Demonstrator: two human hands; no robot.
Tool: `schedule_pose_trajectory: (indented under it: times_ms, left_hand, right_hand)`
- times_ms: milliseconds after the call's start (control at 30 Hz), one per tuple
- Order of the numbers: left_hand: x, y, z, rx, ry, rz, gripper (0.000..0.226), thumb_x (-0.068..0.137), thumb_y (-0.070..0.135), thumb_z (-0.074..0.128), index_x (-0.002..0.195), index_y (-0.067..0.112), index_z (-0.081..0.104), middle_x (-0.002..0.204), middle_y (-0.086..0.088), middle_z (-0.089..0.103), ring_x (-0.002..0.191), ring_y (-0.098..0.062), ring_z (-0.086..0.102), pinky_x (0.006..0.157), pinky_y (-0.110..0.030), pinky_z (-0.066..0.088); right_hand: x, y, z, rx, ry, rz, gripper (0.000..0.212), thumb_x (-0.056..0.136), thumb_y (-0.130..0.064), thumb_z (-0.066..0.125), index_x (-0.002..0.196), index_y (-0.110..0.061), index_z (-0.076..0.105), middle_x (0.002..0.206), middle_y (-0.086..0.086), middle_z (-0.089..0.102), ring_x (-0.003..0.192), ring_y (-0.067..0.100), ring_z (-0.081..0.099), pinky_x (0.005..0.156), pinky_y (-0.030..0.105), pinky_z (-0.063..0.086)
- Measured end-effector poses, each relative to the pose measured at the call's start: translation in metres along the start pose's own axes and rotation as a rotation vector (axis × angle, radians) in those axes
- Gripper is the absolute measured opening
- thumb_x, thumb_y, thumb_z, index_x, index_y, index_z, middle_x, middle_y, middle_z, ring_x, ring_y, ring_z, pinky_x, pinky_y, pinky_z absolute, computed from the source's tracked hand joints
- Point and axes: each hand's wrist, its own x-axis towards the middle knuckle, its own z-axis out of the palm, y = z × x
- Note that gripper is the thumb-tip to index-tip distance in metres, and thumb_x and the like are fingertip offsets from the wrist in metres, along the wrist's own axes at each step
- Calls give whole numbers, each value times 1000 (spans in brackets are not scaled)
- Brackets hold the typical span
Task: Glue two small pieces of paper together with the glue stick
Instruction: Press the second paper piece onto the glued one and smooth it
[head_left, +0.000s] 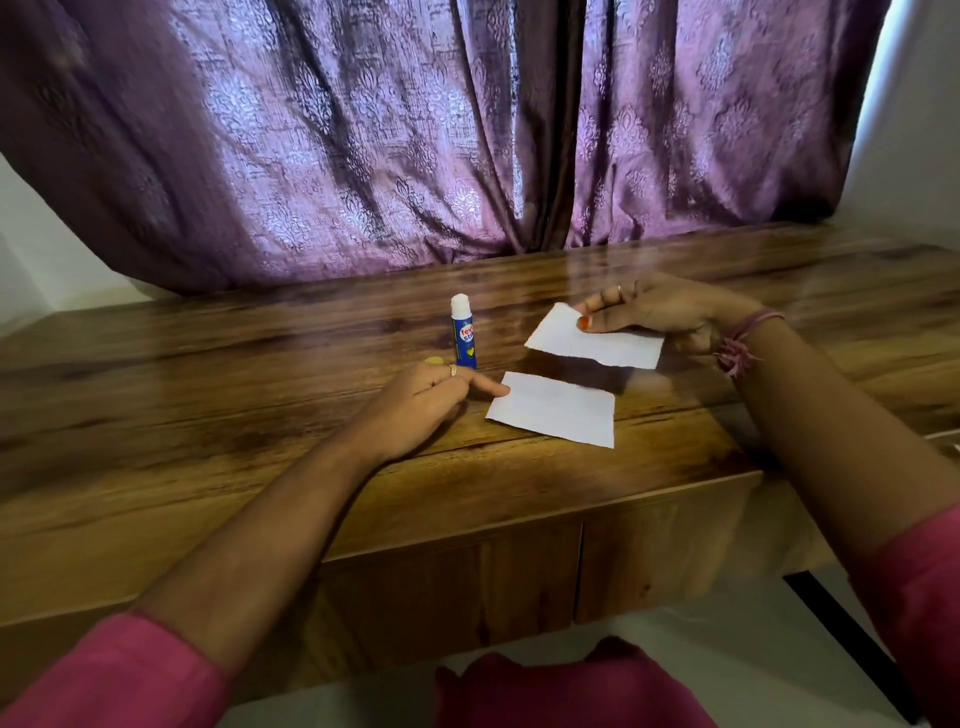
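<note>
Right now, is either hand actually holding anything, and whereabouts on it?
The right hand pinches the far paper near its upper edge, lifted off the table. The left hand holds nothing; its forefinger touches the near paper's left corner.

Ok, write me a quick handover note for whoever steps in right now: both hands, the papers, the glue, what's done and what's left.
Left hand: index fingertip presses the near paper, which lies flat on the wooden table.
Right hand: pinches the far paper, lifted above the table.
Glue stick: upright and uncapped behind the left hand; a yellow cap seems to lie beside it.
Done: stick opened; whether glue is on either paper cannot be told.
Left: check for glue, apply if needed, press the papers together, recap.
</note>
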Motion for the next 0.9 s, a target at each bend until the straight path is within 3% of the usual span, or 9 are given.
schedule_pose_trajectory:
  times_ms: [167, 300, 500, 600, 800, 900]
  left_hand:
    - [0, 4, -2, -45, -13, -4, 42, 84, 33, 32, 91, 38, 72, 47, 15, 39, 49, -2, 36, 52, -18, 30]
    - [1, 3, -1, -45, -59, -35, 37, 80, 32, 38, 83, 41, 73, 47, 18, 46, 47, 1, 40, 53, -21, 30]
    - [4, 2, 0, -116, -98, -33, 37, 66, 51, 42, 80, 39, 75, 48, 13, 43, 49, 0, 38, 52, -13, 33]
    - [5, 5, 0, -148, -100, -45, 37, 69, 45, 40, 77, 35, 75, 49, 11, 42, 50, -2, 37, 56, -16, 35]
    - [6, 9, -3, -233, -33, -73, 41, 90, 17, 32, 94, 18, 73, 47, 9, 38, 48, -5, 33, 57, -20, 34]
    - [5, 10, -4, -300, 5, -108, 43, 89, 23, 31, 97, 17, 73, 49, 7, 37, 48, -6, 33, 53, -18, 32]
  right_hand:
    - [14, -4, 25, -71, -115, -3, 17, 87, -7, 64, 100, -15, 69, 81, 1, 77, 65, 8, 71, 52, 18, 55]
    - [15, 7, 28, -26, -145, 26, 16, 86, -7, 64, 99, -15, 70, 87, 5, 76, 68, 11, 72, 56, 21, 58]
    - [12, 9, 25, 68, -181, 40, 29, 77, -12, 68, 106, -12, 68, 95, 9, 74, 67, 12, 72, 53, 21, 58]
    - [13, 9, 27, 60, -196, 53, 35, 74, -14, 68, 108, -11, 68, 98, 11, 72, 67, 12, 71, 59, 22, 58]
    - [12, 11, 28, 59, -207, 61, 29, 76, -12, 67, 105, -11, 69, 98, 12, 72, 69, 13, 72, 62, 24, 59]
    - [10, 10, 27, 56, -217, 55, 31, 73, -14, 68, 104, -12, 70, 95, 10, 75, 70, 13, 73, 59, 23, 60]
